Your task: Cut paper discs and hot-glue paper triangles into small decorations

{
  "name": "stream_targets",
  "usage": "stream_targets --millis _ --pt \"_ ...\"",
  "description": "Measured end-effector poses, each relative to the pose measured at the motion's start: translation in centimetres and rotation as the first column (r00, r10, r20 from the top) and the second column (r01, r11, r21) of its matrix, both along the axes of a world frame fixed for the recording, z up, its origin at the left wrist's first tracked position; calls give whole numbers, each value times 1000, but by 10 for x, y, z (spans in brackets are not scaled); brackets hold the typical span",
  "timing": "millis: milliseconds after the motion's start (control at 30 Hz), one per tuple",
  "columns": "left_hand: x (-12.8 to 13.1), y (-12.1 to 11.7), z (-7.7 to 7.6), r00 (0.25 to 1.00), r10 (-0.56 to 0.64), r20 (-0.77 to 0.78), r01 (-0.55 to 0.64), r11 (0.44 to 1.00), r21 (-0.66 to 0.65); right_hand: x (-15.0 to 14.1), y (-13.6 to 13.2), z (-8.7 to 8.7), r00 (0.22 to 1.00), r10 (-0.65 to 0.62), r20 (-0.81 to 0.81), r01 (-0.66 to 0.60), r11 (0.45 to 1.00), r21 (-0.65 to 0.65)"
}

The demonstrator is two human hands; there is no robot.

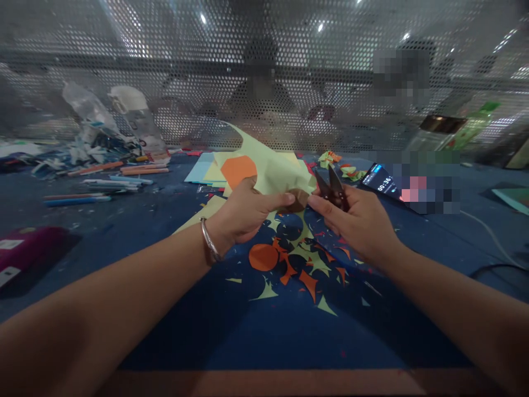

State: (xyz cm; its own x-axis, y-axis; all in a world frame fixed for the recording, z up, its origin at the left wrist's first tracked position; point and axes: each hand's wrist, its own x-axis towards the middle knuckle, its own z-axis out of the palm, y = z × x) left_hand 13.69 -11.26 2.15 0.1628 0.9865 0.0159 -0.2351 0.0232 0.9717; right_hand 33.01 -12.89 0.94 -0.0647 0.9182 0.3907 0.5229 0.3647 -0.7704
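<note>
My left hand (248, 212), with a silver bangle at the wrist, is closed on a curved pale yellow paper sheet (273, 165). Its thumb presses a small brownish round piece (300, 201) against the sheet's lower edge. My right hand (359, 218) grips dark scissors (330, 190), blades parted and pointing up; its fingertips touch the round piece too. Beside the left fingers is an orange paper piece (238, 171); whether it is held cannot be seen. Below the hands, an orange paper circle (263, 257) lies among yellow and orange scraps (308, 284).
Paper sheets (200, 168) are stacked behind the left hand. Pens (78, 199), a clear bottle (140, 121) and a purple case (31, 251) are at left. At right are crumpled paper (328, 159), a phone with a timer (384, 184) and a cable (491, 231). Perforated metal (185, 71) rises behind.
</note>
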Motion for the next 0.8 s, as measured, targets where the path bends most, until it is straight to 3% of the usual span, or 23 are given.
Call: stream_targets --millis 133,200,400,633,800 --pt "4 -7 3 983 92 -158 -93 996 3 -2 -2 1 999 10 -51 -14 997 -74" --pt "5 -9 3 980 114 -162 -120 992 -30 -2 -2 3 997 12 -70 -18 996 -85" --pt "9 -8 -2 985 -146 90 156 981 -115 -2 -1 3 999 -14 -50 10 996 -84" --pt "9 -7 -5 999 -15 -36 10 992 -123 0 2 3 997 50 -52 -56 993 -107" --pt "7 -3 -7 999 47 3 -46 981 -188 -1 1 2 979 49 -200 -89 976 -200"
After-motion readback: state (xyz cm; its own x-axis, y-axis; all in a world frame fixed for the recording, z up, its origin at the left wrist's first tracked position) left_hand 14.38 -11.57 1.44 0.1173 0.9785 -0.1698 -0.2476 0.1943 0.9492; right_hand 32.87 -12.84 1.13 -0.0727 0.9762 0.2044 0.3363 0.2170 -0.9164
